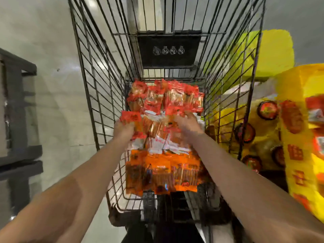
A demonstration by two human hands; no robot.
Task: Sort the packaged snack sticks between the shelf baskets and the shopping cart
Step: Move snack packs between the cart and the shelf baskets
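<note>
Head view: snack sticks (163, 172) lengthwise along cart (98, 85).

— What sits inside the shopping cart (98, 95)?
— Two heaps of packaged snack sticks: red packs (164, 97) at the far end, orange packs (163, 172) nearer the person.
— And the hands?
— Both arms reach into the cart. The left hand (123, 128) and the right hand (188, 123) hold a bunch of red-and-white packs (154, 127) between them, above the heaps. Motion blur hides the finger detail.
— Beside the cart?
— Yellow cartons (305, 130) to the right, a dark shelf frame (19, 109) left.
</note>
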